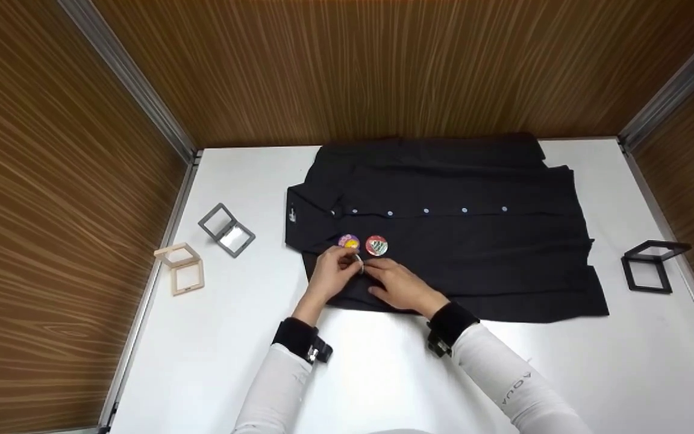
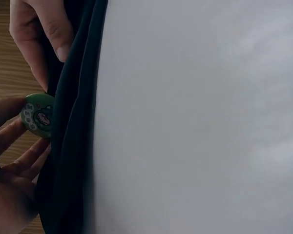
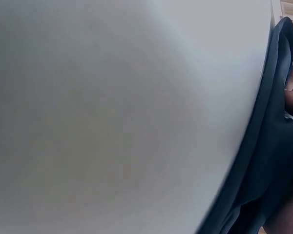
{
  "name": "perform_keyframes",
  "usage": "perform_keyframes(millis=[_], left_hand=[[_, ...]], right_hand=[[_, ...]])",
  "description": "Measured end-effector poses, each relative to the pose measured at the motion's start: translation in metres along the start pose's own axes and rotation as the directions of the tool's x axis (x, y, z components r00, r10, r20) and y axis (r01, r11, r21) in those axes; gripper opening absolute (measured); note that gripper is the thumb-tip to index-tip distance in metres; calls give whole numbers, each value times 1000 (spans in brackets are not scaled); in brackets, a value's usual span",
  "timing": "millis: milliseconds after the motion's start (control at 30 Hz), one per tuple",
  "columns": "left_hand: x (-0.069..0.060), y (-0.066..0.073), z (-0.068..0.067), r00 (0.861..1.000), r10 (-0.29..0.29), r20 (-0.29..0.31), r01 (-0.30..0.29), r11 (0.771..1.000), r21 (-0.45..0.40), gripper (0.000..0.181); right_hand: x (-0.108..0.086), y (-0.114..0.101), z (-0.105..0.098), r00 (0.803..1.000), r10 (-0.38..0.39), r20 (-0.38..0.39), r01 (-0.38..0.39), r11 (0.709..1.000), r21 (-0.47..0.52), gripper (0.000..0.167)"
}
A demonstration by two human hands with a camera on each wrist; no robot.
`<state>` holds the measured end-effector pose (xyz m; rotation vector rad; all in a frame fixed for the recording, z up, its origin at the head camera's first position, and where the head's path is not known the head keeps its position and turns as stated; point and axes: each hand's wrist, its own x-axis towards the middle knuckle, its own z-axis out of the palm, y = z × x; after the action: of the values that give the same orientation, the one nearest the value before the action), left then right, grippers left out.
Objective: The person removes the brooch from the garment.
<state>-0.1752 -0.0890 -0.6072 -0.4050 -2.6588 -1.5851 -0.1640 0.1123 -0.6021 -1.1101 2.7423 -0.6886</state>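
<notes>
A black button-up shirt lies flat with its collar to the left. My left hand pinches a round button badge by its edge over the shirt's chest. In the left wrist view this green badge stands tilted against the fabric, its back hidden. My right hand rests on the shirt beside it, fingers fairly straight, fingertips close to the badge and thumb apart. On the shirt just beyond the hands sit a purple and yellow badge and a red badge with a tree. The right wrist view shows mostly tabletop and shirt folds.
On the white table, a grey hinged frame and a light wooden-coloured one stand open at left. A black hinged frame is at right. Wood-grain panels enclose the back and sides.
</notes>
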Motion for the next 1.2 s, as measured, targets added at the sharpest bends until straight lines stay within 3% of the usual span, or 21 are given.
perform_keyframes(millis=[133,367,500,700,867,967,1200], left_hand=[[-2,0,2,999,38,28,-42,987,153,48],[-7,6,6,997,79,0,-73,915,396,48],[-8,10,3,998,59,7,-55,877,477,50],[-9,14,-11,999,-35,27,15,842,539,50],[-13,10,-24,993,-120,13,97,856,508,50],[-17,6,-31,987,-160,25,129,871,475,50],[-26,-1,-44,984,-176,31,144,885,443,51]], right_hand=[[-2,-1,-1,1000,12,17,-12,1000,-8,47],[-3,-1,1,999,21,45,-20,999,-24,49],[-3,-1,0,998,24,57,-24,1000,-6,49],[-4,1,-1,998,7,54,-8,1000,4,48],[-6,0,-2,996,34,78,-31,999,-39,52],[-10,-2,-6,987,96,128,-84,992,-94,58],[-18,-4,-17,952,222,210,-190,968,-163,72]])
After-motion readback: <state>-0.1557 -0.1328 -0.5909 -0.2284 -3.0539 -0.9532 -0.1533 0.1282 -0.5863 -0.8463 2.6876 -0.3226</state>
